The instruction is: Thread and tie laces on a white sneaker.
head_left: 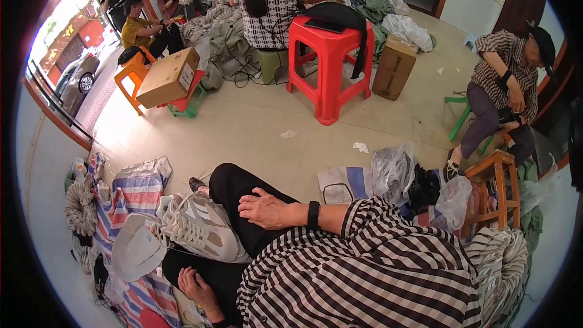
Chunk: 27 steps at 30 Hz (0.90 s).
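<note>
My right hand (pixel 264 208) lies flat on my right thigh, fingers relaxed and a little apart, with a black band at the wrist. On my left thigh rests my left hand (pixel 197 288), its fingers loosely spread and nothing in them. Between my legs sits a sneaker (pixel 203 226) in white and beige with laces; another light shoe seems to lie behind it, partly hidden. Touching its left side is a pale, rounded piece (pixel 138 246) whose kind I cannot make out. Neither hand touches the shoe.
A striped woven sack (pixel 141 191) spreads at left beside a bundle of pale strips (pixel 81 208). Plastic bags (pixel 392 173) and a wooden stool (pixel 495 179) stand to the right. Ahead are a red stool (pixel 331 64), cartons (pixel 170 78) and several seated people.
</note>
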{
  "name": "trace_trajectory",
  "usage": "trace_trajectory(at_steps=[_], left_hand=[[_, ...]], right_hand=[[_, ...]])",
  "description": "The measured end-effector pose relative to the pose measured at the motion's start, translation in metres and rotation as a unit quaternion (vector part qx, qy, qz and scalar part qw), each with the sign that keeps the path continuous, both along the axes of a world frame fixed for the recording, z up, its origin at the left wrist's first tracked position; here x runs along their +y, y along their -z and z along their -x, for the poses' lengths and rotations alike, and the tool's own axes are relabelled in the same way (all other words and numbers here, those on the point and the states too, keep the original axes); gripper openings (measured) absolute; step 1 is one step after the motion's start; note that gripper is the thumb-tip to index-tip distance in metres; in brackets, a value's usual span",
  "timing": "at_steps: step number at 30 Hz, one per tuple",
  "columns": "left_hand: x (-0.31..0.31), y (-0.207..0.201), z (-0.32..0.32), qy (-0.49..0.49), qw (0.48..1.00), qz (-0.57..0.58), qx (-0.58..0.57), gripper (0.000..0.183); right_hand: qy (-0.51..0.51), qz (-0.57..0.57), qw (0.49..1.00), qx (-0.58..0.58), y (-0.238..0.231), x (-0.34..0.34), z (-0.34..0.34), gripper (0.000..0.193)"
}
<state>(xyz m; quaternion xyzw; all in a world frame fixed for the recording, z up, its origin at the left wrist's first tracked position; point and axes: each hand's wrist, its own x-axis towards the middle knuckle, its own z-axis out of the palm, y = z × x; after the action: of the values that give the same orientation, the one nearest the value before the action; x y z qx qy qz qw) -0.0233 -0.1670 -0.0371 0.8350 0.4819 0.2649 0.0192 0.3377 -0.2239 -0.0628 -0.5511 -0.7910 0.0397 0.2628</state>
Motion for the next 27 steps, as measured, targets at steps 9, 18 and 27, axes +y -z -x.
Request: trace_trajectory(at_steps=[9, 18, 27], left_hand=[[-0.0021, -0.0022, -0.0017, 0.000, 1.000, 0.002, -0.002, 0.010], [-0.0015, -0.0005, -0.0012, -0.004, 1.000, 0.003, -0.007, 0.009], [-0.0008, -0.0003, -0.0003, 0.000, 1.000, 0.000, -0.004, 0.010]], right_hand=[[0.006, -0.009, 1.000, 0.002, 0.0004, -0.0001, 0.0003, 0.024], [0.004, 0.001, 1.000, -0.006, -0.0040, -0.0013, -0.0003, 0.026], [0.004, 0.005, 1.000, -0.006, -0.0053, -0.0013, -0.0005, 0.026]])
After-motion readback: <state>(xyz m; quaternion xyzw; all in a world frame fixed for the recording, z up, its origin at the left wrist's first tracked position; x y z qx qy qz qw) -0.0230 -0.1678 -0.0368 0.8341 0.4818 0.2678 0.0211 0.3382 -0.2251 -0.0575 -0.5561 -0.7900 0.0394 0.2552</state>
